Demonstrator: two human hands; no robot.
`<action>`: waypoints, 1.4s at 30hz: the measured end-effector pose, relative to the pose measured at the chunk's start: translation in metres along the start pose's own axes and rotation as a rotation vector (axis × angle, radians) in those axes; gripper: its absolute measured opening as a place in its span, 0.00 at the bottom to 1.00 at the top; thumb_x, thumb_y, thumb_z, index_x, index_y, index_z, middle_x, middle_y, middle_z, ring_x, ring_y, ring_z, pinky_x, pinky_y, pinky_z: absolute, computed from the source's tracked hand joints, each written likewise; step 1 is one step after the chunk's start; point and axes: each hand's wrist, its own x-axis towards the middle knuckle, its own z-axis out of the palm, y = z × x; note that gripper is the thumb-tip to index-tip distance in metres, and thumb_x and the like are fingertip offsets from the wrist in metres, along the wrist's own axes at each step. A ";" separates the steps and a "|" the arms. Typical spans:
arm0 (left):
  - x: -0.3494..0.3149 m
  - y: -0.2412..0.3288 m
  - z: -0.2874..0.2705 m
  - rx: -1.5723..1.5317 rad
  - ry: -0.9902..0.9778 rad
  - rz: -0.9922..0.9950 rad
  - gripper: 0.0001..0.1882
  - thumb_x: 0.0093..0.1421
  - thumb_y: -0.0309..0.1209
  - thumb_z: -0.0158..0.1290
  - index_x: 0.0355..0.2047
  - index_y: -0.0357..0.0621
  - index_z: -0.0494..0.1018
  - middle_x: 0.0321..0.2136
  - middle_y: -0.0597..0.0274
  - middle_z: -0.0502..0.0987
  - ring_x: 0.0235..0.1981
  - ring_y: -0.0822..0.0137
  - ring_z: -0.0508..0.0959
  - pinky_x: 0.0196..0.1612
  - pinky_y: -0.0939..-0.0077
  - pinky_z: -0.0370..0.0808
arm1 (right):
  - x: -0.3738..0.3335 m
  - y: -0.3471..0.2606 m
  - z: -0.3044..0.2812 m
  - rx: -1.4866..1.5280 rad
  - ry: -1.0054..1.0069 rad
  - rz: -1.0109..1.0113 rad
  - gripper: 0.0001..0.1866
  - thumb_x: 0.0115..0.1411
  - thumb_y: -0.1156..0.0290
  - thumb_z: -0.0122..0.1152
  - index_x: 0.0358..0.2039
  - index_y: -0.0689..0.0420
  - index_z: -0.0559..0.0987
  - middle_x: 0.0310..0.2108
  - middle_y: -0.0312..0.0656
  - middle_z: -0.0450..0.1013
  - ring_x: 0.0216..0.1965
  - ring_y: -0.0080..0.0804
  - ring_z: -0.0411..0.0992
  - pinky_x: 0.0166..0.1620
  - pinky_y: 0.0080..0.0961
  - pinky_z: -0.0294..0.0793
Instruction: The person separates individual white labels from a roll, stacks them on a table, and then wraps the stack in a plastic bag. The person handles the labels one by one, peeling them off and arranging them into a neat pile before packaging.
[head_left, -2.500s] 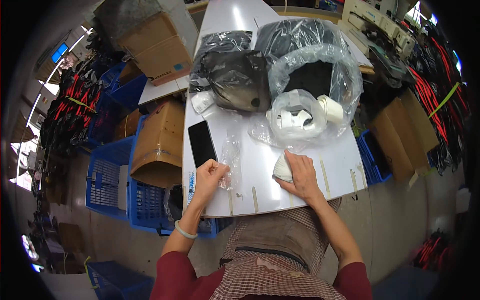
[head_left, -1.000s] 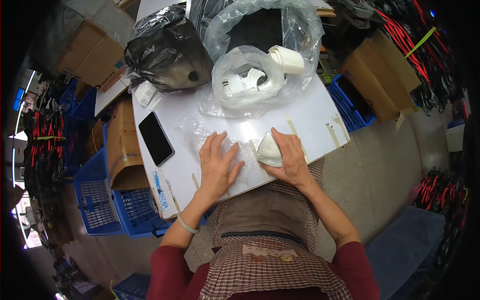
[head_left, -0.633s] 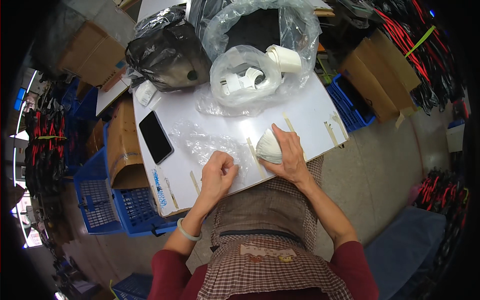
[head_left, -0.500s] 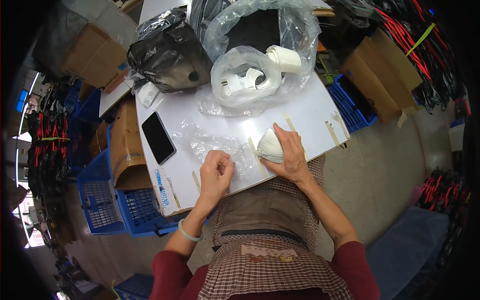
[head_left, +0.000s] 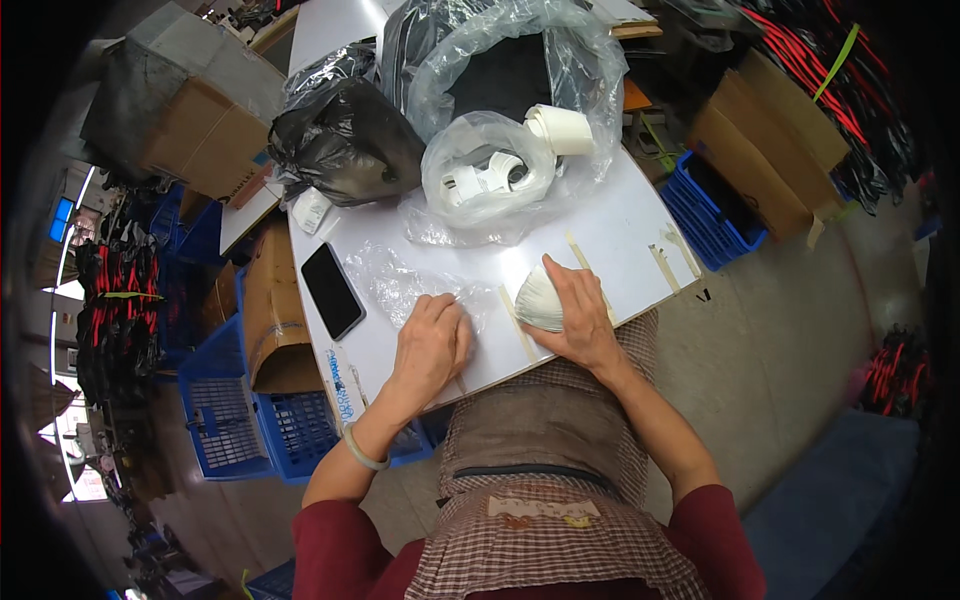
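Hands are both kept down near the front edge of the white tabletop (head_left: 620, 215); the left hand (head_left: 432, 343) is laid flat, fingers loosely spread, on a crinkly clear plastic bag (head_left: 400, 285), probably so the slippery film is pinned flat; nothing is actually gripped by it. The right hand (head_left: 580, 318) is cupped over a white fanned stack of paper labels (head_left: 538, 300), held on edge just beside the left hand, likely so the stack isn't allowed to splay. A black phone (head_left: 332, 290) is parked just outside the left hand, close to the tabletop's side edge; strips of tape (head_left: 664, 260) are stuck along the rim outside the right hand. Beyond the hands, room is eaten up by a clear bag of white rolls (head_left: 487, 182) and a black bag (head_left: 345, 140); only a narrow bare strip is left between.
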 end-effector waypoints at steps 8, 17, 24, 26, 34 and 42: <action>0.035 -0.016 -0.081 0.270 0.166 0.003 0.18 0.45 0.15 0.55 0.38 0.38 0.76 0.41 0.58 0.77 0.36 0.57 0.77 0.32 0.66 0.77 | 0.000 -0.006 0.004 0.017 -0.031 0.040 0.51 0.41 0.64 0.77 0.64 0.65 0.62 0.49 0.51 0.69 0.46 0.48 0.66 0.53 0.43 0.66; 0.064 0.060 -0.189 0.086 0.211 0.186 0.30 0.41 0.07 0.50 0.48 0.32 0.74 0.50 0.50 0.77 0.40 0.51 0.75 0.44 0.63 0.75 | -0.002 -0.007 0.001 0.004 0.014 0.003 0.52 0.38 0.64 0.79 0.62 0.67 0.64 0.46 0.52 0.70 0.44 0.49 0.67 0.49 0.44 0.65; 0.075 0.057 -0.181 0.155 0.244 0.216 0.30 0.42 0.08 0.50 0.50 0.29 0.72 0.52 0.46 0.75 0.42 0.48 0.75 0.46 0.61 0.75 | -0.004 -0.004 0.003 0.000 0.018 -0.002 0.51 0.39 0.64 0.79 0.63 0.68 0.63 0.43 0.53 0.69 0.44 0.50 0.67 0.50 0.45 0.65; 0.080 0.039 -0.166 0.152 0.207 0.190 0.30 0.43 0.09 0.49 0.51 0.29 0.71 0.51 0.46 0.74 0.45 0.47 0.73 0.49 0.59 0.74 | -0.003 0.000 0.001 0.020 0.014 0.015 0.52 0.39 0.63 0.79 0.63 0.68 0.63 0.44 0.54 0.69 0.44 0.50 0.67 0.50 0.45 0.66; 0.049 -0.004 -0.073 0.015 -0.106 0.073 0.32 0.42 0.08 0.48 0.53 0.31 0.70 0.52 0.47 0.73 0.48 0.46 0.71 0.52 0.59 0.74 | 0.028 -0.064 -0.042 0.612 -0.185 0.187 0.60 0.42 0.62 0.81 0.69 0.65 0.53 0.49 0.57 0.72 0.52 0.49 0.72 0.56 0.39 0.70; 0.038 0.023 -0.060 -0.060 -0.186 0.085 0.31 0.46 0.11 0.52 0.54 0.30 0.68 0.55 0.45 0.70 0.51 0.45 0.70 0.49 0.58 0.77 | 0.039 -0.059 0.003 0.496 -0.171 0.284 0.58 0.44 0.59 0.77 0.69 0.66 0.53 0.46 0.54 0.72 0.49 0.51 0.71 0.54 0.40 0.71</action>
